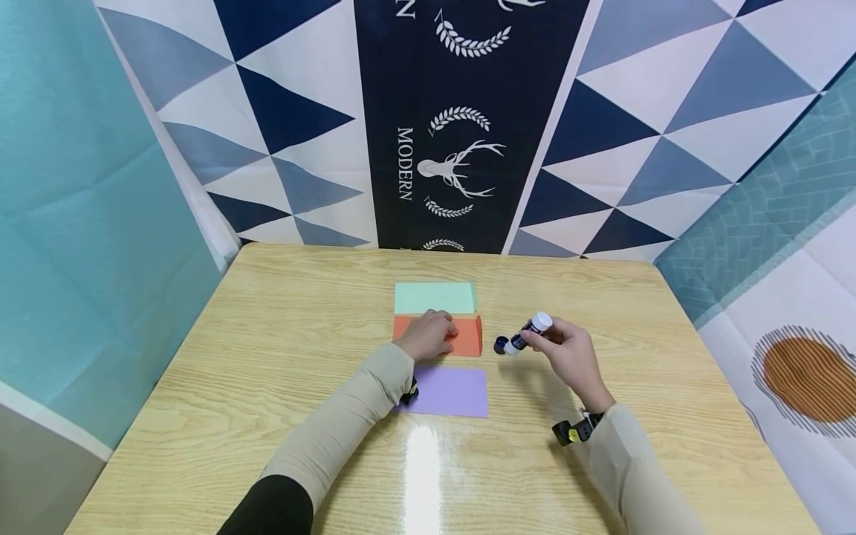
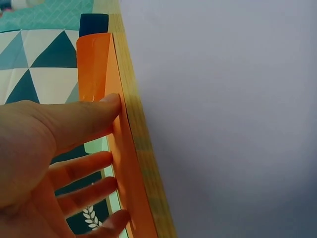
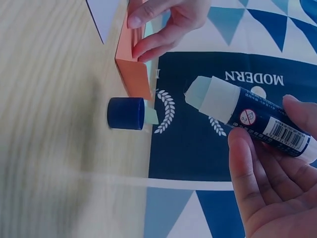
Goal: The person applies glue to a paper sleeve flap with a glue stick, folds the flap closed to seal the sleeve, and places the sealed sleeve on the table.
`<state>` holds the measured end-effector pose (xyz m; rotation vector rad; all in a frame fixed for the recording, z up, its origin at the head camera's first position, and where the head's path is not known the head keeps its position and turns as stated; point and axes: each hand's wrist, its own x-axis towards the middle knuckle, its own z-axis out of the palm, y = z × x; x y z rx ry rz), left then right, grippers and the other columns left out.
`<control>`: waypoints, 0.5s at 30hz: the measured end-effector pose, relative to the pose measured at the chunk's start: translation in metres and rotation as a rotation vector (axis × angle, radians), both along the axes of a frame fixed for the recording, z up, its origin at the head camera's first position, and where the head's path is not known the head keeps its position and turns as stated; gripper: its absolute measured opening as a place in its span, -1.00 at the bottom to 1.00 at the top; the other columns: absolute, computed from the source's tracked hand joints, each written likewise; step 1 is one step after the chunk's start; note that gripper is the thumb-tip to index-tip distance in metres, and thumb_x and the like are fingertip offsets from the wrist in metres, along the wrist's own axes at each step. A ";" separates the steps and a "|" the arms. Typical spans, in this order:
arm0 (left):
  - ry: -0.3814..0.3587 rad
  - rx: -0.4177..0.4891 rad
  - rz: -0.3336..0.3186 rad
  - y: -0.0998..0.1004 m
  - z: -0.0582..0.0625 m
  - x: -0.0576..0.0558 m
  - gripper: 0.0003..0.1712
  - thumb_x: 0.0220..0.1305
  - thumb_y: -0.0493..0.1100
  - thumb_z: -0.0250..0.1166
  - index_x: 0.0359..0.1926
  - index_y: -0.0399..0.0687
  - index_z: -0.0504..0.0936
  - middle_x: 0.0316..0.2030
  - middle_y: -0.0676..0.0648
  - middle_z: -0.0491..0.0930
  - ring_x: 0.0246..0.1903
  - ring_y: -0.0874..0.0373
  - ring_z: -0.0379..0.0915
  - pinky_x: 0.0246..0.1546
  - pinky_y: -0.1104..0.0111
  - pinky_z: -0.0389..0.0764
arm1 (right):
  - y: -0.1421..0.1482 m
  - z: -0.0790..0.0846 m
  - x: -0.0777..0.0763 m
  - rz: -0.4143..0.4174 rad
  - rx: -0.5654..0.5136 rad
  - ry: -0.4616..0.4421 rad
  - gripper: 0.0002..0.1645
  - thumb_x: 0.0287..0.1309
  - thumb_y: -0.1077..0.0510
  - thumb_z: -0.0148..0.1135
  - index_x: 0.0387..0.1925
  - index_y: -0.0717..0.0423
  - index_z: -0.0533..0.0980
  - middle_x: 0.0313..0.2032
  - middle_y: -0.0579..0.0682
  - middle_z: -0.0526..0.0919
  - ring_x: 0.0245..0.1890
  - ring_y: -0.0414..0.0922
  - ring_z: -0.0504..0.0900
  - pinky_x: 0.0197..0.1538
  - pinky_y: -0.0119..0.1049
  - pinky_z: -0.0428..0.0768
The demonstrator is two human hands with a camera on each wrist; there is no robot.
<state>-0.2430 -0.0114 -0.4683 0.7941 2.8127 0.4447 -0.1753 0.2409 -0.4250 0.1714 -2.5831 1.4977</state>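
Observation:
My left hand (image 1: 428, 336) rests on an orange folded paper (image 1: 472, 338), with the thumb and fingertips spread and pressing against its surface in the left wrist view. The paper's right end has a raised flap (image 3: 136, 79). My right hand (image 1: 574, 358) grips a glue stick (image 3: 270, 121) with a dark blue label, thumb on one side and fingers on the other. Uncapped, its pale glue tip (image 3: 197, 93) points left toward the papers. On the table below the tip stands the dark blue cap (image 3: 126, 113).
A mint green folded paper (image 1: 435, 298) lies just behind the orange one. Nearer the front is a flat purple sheet (image 1: 455, 394), partly under my left wrist. All sit on a wooden table (image 1: 267, 319), with a patterned cloth (image 1: 301, 141) hanging behind its far edge.

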 end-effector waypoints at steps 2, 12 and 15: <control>0.000 0.005 -0.008 0.000 0.000 0.000 -0.65 0.32 -0.09 0.29 0.11 -0.01 0.65 0.26 -0.08 0.49 0.28 -0.02 0.36 0.29 0.20 0.42 | -0.001 0.002 -0.004 -0.003 -0.002 -0.002 -0.67 0.18 0.06 0.35 -0.18 0.27 0.63 -0.36 -0.13 0.68 -0.42 -0.35 0.61 -0.31 -0.43 0.64; 0.028 -0.024 -0.027 0.001 -0.001 0.000 -0.63 0.34 -0.08 0.26 0.14 -0.02 0.60 0.16 -0.03 0.55 0.21 0.05 0.40 0.26 0.27 0.42 | -0.006 0.008 -0.026 -0.027 -0.011 -0.025 -0.61 0.21 -0.02 0.33 -0.16 0.26 0.63 -0.38 0.00 0.68 -0.43 -0.29 0.61 -0.28 -0.46 0.62; 0.044 -0.035 -0.046 0.002 -0.001 -0.001 -0.64 0.34 -0.09 0.27 0.13 -0.01 0.62 0.20 -0.05 0.54 0.24 0.03 0.39 0.30 0.25 0.39 | -0.009 0.009 -0.034 -0.023 -0.036 -0.043 -0.59 0.21 0.01 0.33 -0.13 0.31 0.61 -0.34 0.05 0.69 -0.43 -0.34 0.62 -0.24 -0.39 0.67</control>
